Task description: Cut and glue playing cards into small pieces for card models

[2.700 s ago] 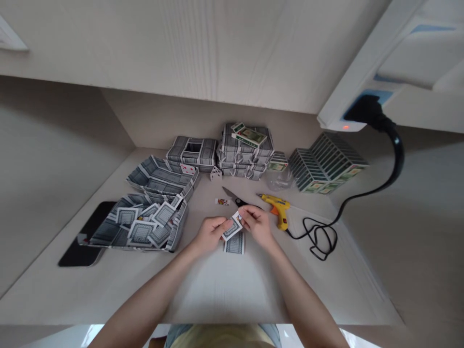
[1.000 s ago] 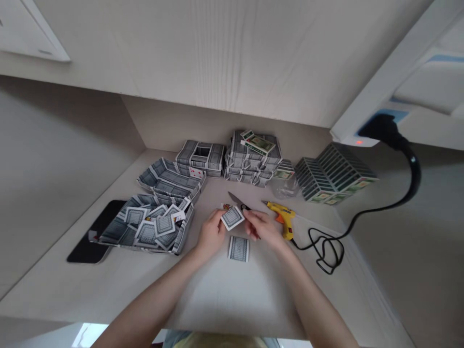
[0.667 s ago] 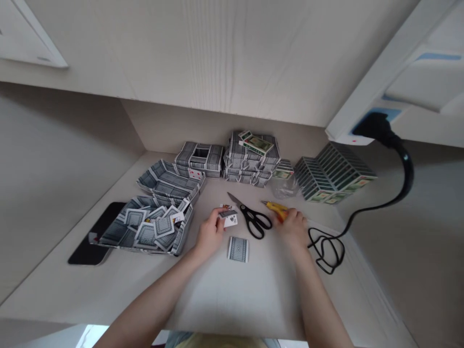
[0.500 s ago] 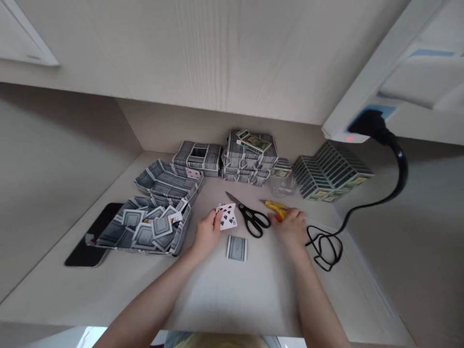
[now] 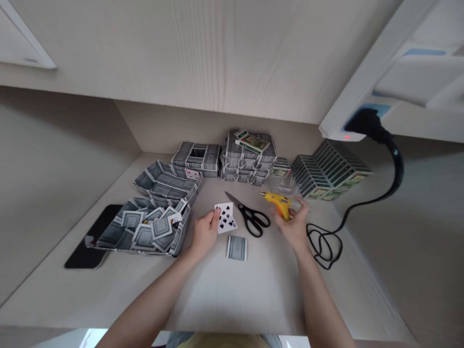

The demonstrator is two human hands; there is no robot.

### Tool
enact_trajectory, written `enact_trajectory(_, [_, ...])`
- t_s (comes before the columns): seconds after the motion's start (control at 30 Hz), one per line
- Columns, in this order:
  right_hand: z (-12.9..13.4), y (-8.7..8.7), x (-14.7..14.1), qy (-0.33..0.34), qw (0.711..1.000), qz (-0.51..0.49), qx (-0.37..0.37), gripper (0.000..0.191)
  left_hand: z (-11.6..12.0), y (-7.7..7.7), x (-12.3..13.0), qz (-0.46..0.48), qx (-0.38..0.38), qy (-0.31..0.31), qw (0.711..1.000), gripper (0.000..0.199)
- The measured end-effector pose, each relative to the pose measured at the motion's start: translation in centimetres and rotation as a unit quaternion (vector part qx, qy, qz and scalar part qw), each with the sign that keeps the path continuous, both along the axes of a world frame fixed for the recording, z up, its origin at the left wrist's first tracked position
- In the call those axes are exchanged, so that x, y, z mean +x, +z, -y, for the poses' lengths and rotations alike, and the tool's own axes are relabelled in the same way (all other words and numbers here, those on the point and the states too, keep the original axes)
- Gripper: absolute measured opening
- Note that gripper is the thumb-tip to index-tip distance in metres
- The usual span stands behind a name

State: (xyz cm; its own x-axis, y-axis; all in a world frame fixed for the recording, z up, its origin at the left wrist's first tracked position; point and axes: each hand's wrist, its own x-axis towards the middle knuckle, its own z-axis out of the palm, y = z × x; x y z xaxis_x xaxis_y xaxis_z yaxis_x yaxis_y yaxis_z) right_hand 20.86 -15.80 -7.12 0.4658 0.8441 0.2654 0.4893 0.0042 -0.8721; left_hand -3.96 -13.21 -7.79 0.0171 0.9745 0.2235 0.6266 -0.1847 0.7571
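My left hand (image 5: 205, 232) pinches white playing cards (image 5: 225, 218) between thumb and fingers. Their spade faces point up, and they fan slightly apart. On the right, my right hand (image 5: 294, 223) has its thumb and fingers about the handle of a yellow glue gun (image 5: 278, 199), its nozzle pointing left; some fingers are spread and a little blurred. Between the hands lie black-handled scissors (image 5: 250, 216), blades toward the back left. A small stack of cards (image 5: 237, 248) rests face down just in front of the held cards.
Loose cards fill a card-built tray (image 5: 181, 237) at left, overlapping a dark phone (image 5: 81, 253). Behind stand another card tray (image 5: 165, 181), a card box (image 5: 181, 153) and stacked card boxes (image 5: 246, 157). Card packs (image 5: 326, 174) stand back right. A black cord (image 5: 357, 208) loops beside my right hand.
My right hand has turned and taken the glue gun by its handle, tilting it up so its side shows. The cards in my left hand have turned slightly, showing more of their faces.
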Motion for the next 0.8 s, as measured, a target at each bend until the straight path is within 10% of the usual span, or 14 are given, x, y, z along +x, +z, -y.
enact_trajectory(0.23, [1.0,1.2,-3.5,0.172,0.973,0.156,-0.011,0.051,0.1,0.2,0.0,0.007,-0.001,0.008,1.000,0.046])
enact_trajectory(0.8, [1.3,1.0,-4.7,0.198,0.944,0.262,-0.040,0.052,0.4,0.3,0.3,-0.007,-0.003,0.010,1.000,0.046])
